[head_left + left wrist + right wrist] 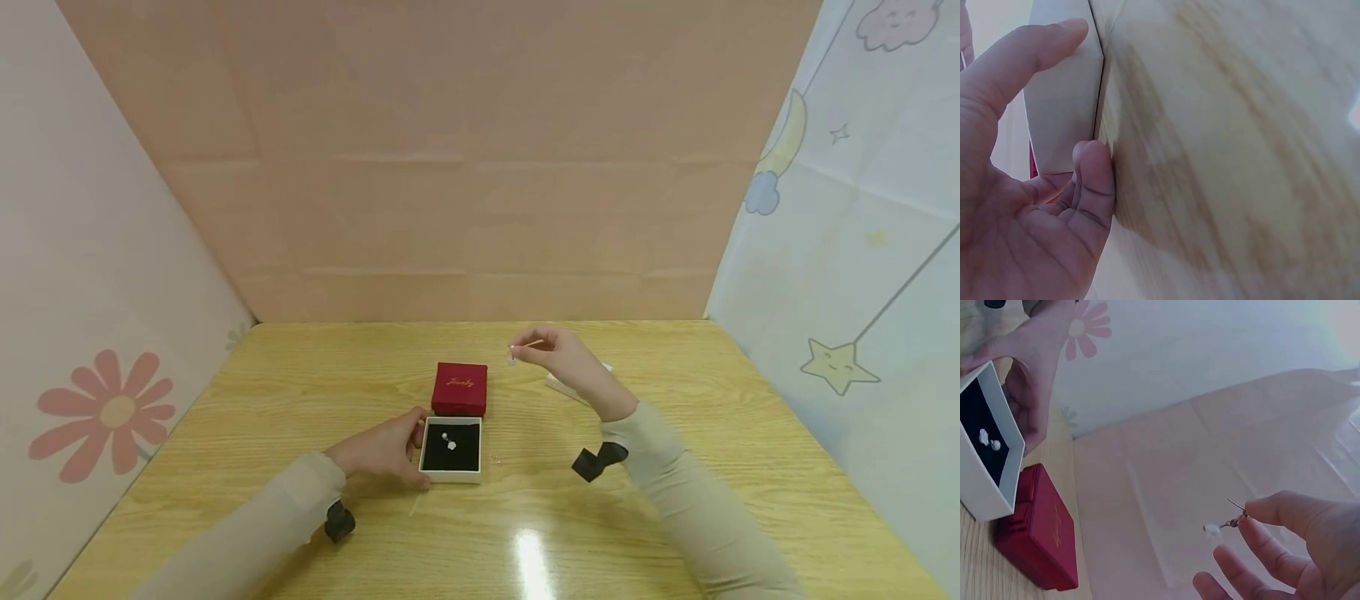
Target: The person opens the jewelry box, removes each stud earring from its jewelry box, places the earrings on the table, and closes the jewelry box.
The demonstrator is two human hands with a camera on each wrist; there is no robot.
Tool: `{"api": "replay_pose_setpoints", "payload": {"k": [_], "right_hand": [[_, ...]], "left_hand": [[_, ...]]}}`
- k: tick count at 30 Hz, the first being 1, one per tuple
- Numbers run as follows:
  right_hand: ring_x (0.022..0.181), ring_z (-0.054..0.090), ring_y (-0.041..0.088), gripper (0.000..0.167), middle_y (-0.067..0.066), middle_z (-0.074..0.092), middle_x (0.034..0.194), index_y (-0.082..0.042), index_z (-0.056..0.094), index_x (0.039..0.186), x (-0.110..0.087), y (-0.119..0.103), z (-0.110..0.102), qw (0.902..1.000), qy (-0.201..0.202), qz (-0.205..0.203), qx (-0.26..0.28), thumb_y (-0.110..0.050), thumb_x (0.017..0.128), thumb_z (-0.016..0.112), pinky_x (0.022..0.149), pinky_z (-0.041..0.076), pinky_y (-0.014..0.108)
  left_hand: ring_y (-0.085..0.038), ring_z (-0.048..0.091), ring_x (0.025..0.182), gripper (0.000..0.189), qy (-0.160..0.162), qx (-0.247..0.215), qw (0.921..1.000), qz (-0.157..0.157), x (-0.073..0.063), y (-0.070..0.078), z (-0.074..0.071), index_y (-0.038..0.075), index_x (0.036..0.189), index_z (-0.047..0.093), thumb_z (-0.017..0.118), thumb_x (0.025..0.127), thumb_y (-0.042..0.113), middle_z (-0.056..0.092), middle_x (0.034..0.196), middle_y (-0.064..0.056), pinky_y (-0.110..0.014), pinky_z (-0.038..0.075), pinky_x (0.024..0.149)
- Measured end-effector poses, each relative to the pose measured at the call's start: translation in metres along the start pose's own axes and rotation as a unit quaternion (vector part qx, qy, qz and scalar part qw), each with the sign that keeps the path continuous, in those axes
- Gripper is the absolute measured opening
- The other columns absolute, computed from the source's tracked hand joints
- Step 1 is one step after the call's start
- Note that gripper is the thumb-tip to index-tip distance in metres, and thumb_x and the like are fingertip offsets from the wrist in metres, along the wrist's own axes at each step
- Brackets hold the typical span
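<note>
On the table a white open-topped box lined with a black pad holds an earring with a white flower and a round bead. My left hand grips the box's left side, its thumb along one wall and the fingers curled by the lower edge. Raised over the table further right, my right hand pinches a second earring between thumb and index finger. Its thin post sticks up past the fingertips, and a white flower hangs from the small metal links.
Right behind the white box stands a closed red jewelry box with gold lettering. A tiny metallic piece lies to the right of the white box. Partly hidden by my right forearm is a flat white object.
</note>
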State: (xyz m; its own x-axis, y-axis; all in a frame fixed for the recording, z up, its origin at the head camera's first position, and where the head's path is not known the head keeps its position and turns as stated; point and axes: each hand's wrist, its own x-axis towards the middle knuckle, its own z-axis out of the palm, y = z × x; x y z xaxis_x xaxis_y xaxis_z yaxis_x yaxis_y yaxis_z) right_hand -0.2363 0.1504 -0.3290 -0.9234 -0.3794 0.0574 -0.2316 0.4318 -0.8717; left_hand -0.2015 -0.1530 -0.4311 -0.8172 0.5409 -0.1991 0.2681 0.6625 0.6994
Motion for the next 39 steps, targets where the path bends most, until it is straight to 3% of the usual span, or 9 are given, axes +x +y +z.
{"api": "replay_pose_setpoints", "payload": {"k": [4, 13, 21, 27, 34, 39], "right_hand": [[0.113, 0.059, 0.031, 0.032, 0.013, 0.062, 0.121, -0.002, 0.062, 0.116, 0.000, 0.007, -0.006, 1.0000, -0.003, 0.009, 0.001, -0.028, 0.096, 0.061, 0.104, 0.036, 0.054], [0.107, 0.062, 0.034, 0.023, 0.013, 0.064, 0.113, -0.001, 0.066, 0.107, 0.002, 0.035, 0.003, 0.9987, -0.034, 0.013, -0.036, -0.020, 0.096, 0.061, 0.095, 0.045, 0.051], [0.095, 0.063, 0.018, 0.013, 0.002, 0.069, 0.101, -0.009, 0.070, 0.095, -0.007, 0.057, 0.029, 0.9890, -0.103, 0.046, -0.096, -0.021, 0.093, 0.064, 0.085, 0.049, 0.040], [0.093, 0.062, 0.013, 0.008, 0.003, 0.071, 0.092, -0.004, 0.070, 0.091, -0.012, 0.067, 0.043, 0.9827, -0.154, 0.022, -0.101, -0.011, 0.090, 0.065, 0.087, 0.049, 0.034], [0.081, 0.054, 0.011, 0.006, -0.005, 0.067, 0.081, -0.008, 0.071, 0.084, -0.012, 0.069, 0.054, 0.9795, -0.136, 0.019, -0.147, -0.014, 0.086, 0.070, 0.076, 0.045, 0.031], [0.081, 0.050, 0.011, 0.005, -0.008, 0.066, 0.076, -0.012, 0.072, 0.080, -0.009, 0.073, 0.061, 0.9759, -0.125, 0.008, -0.179, -0.013, 0.084, 0.072, 0.076, 0.042, 0.030]], "left_hand": [[-0.018, 0.049, 0.080, 0.085, -0.002, 0.000, 1.0000, -0.005, -0.002, 0.002, -0.001, 0.010, 0.129, 0.040, 0.091, 0.064, 0.027, 0.052, 0.096, -0.004, -0.028, 0.042, 0.066], [-0.017, 0.049, 0.080, 0.085, -0.002, -0.003, 1.0000, -0.008, -0.003, 0.003, -0.001, 0.012, 0.130, 0.040, 0.091, 0.064, 0.027, 0.052, 0.096, -0.004, -0.028, 0.042, 0.066], [-0.017, 0.050, 0.080, 0.086, -0.002, -0.005, 1.0000, -0.007, -0.002, 0.002, -0.001, 0.012, 0.131, 0.040, 0.091, 0.064, 0.028, 0.052, 0.097, -0.003, -0.028, 0.043, 0.067], [-0.016, 0.050, 0.079, 0.086, -0.004, -0.001, 0.9999, 0.015, -0.002, 0.001, -0.002, 0.007, 0.131, 0.039, 0.089, 0.064, 0.025, 0.053, 0.095, -0.004, -0.026, 0.043, 0.065], [-0.018, 0.050, 0.080, 0.086, -0.005, -0.002, 0.9999, 0.014, -0.002, 0.001, -0.001, 0.006, 0.132, 0.039, 0.089, 0.064, 0.025, 0.053, 0.095, -0.004, -0.027, 0.043, 0.066], [-0.018, 0.050, 0.079, 0.086, -0.005, -0.002, 0.9999, 0.013, -0.002, 0.001, -0.001, 0.006, 0.131, 0.039, 0.090, 0.064, 0.026, 0.052, 0.095, -0.004, -0.027, 0.043, 0.065]]}}
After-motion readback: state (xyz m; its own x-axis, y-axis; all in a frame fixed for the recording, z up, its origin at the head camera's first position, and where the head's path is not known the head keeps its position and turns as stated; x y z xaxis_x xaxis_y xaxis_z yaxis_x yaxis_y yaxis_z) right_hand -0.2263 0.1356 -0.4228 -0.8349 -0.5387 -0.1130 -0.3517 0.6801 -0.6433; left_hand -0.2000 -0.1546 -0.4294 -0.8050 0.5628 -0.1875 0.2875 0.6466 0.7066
